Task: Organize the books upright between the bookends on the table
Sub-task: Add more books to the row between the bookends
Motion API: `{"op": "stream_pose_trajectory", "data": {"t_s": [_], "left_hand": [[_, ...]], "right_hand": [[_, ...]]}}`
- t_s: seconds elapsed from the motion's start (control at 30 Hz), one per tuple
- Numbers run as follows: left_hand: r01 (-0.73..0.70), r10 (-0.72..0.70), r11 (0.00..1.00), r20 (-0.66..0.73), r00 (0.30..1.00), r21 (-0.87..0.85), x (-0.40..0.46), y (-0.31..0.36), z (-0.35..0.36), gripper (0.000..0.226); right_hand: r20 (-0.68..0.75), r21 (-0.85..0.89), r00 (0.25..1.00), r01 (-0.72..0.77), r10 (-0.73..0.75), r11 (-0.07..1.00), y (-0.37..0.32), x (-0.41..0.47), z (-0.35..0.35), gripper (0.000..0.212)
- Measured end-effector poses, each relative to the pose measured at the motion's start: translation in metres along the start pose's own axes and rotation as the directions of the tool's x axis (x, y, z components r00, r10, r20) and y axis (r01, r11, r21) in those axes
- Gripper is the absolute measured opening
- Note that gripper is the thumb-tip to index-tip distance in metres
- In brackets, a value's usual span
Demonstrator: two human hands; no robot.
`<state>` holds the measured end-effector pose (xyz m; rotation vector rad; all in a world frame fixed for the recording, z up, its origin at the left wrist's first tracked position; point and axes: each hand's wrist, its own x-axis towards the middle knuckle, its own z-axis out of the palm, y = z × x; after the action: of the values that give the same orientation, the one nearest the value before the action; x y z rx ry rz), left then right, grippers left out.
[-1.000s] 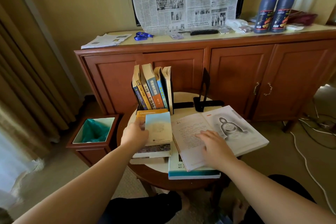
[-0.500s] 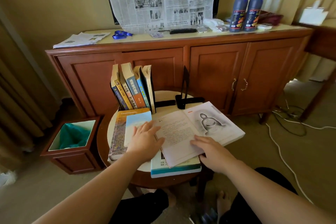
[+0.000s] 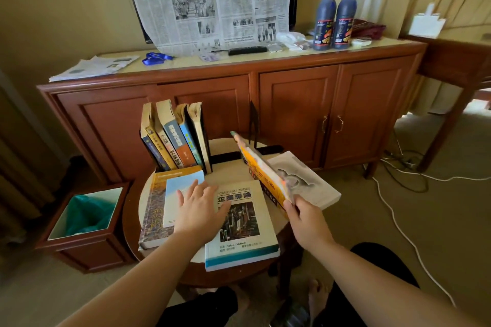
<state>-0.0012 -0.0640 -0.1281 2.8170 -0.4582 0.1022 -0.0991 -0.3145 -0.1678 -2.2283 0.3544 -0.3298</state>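
Where the carpet meets the cabinet at far left, a wooden bin (image 3: 82, 223) with a green liner. On the round table (image 3: 231, 175), five books (image 3: 176, 138) upright at the back left, leaning against a mostly hidden bookend. In front, a flat stack (image 3: 156, 204), pale-blue book on top. Left hand (image 3: 200, 210) spread flat, fingers straight, across that stack and the white book (image 3: 240, 223) beside it, gripping nothing. Black bookend (image 3: 253, 125) upright at the table's back. Right hand (image 3: 305, 218) curled round the near edge of the open yellow-covered book (image 3: 268, 175), cover raised half shut, pages resting toward the table's right edge.
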Motion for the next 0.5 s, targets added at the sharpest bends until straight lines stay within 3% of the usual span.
{"op": "stream_pose_trajectory", "data": {"t_s": [0.13,0.23,0.33,0.4,0.5], "left_hand": [[-0.083,0.070,0.979,0.075,0.995,0.188,-0.002,0.009,0.001,0.059],[-0.130,0.094,0.953,0.138,0.986,0.275,-0.002,0.017,0.003,0.057],[-0.137,0.083,0.944,0.185,0.979,0.301,-0.003,0.021,0.006,0.058],[-0.144,0.081,0.937,0.202,0.976,0.319,-0.004,0.022,0.008,0.062],[-0.154,0.083,0.932,0.220,0.972,0.329,-0.005,0.022,0.008,0.066]], "right_hand": [[-0.179,0.046,0.971,-0.154,0.159,0.987,0.011,0.014,-0.005,0.021],[-0.267,-0.086,0.903,-0.370,0.337,0.925,0.028,0.023,-0.010,0.069],[-0.220,-0.028,0.826,-0.537,0.519,0.843,0.036,0.025,-0.017,0.121],[-0.199,-0.003,0.804,-0.573,0.561,0.820,0.038,0.028,-0.023,0.140],[-0.167,-0.138,0.827,-0.558,0.536,0.818,0.037,0.042,-0.035,0.158]]}}
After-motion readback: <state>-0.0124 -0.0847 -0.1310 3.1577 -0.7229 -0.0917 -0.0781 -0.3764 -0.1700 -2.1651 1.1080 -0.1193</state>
